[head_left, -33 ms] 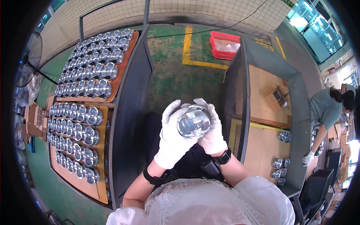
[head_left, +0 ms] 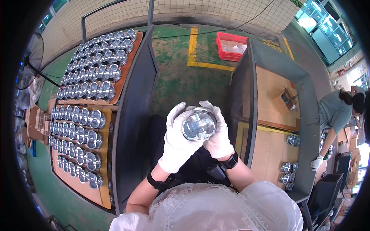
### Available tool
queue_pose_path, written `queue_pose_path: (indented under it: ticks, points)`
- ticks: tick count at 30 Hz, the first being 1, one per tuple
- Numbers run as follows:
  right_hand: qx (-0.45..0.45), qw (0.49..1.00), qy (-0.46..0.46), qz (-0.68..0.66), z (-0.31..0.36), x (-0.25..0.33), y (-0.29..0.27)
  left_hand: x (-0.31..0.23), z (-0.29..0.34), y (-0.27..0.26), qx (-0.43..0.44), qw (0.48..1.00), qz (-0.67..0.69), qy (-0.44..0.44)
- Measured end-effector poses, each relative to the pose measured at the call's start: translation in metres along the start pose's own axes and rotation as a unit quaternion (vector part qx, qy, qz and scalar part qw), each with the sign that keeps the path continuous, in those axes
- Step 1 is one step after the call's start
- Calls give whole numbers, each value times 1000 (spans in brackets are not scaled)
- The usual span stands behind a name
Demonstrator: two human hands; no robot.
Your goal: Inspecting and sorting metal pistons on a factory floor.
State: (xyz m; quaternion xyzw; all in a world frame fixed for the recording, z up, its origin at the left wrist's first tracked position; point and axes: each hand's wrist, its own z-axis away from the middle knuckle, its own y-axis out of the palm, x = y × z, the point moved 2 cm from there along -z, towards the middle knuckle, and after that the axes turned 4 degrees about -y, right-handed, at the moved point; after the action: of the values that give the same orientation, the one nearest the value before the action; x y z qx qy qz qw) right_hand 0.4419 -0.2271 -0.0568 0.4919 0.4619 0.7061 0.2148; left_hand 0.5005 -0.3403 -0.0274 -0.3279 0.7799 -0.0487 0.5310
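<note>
Between my two gloved hands is a shiny metal piston point(head_left: 200, 125), held up in front of my body with its face toward me. My left hand point(head_left: 177, 134), in a white glove, curls round its left side. On the other side my right hand point(head_left: 219, 134), gloved the same way, has its fingers wrapped round the right edge. Parts of the piston's rim are hidden behind the fingers. Many similar pistons point(head_left: 93, 139) stand in rows on the boards to my left. A few more pistons point(head_left: 285, 167) stand in the bin on my right.
A dark metal cart wall point(head_left: 135, 115) rises at my left and a grey-walled bin point(head_left: 251, 96) at my right. An opened cardboard box point(head_left: 284, 101) lies in the bin. Ahead on the floor sits a red crate point(head_left: 231, 46). Beyond the bin, a person point(head_left: 336, 115) reaches down with a gloved hand.
</note>
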Motion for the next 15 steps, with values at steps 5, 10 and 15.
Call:
queue_pose_path:
  ticks: [5, 10, 15]
  points:
    - [33, 993, 55, -97, -6, -10, -9, 0, 0, -2, -3, 999, -34, 8]
    - [-40, 996, 66, 42, 15, -13, -5, -10, -3, 2, -24, 998, -47, -42]
    - [-13, 962, 182, -203, 12, -19, -21, -13, -4, -2, -11, 996, -72, -60]
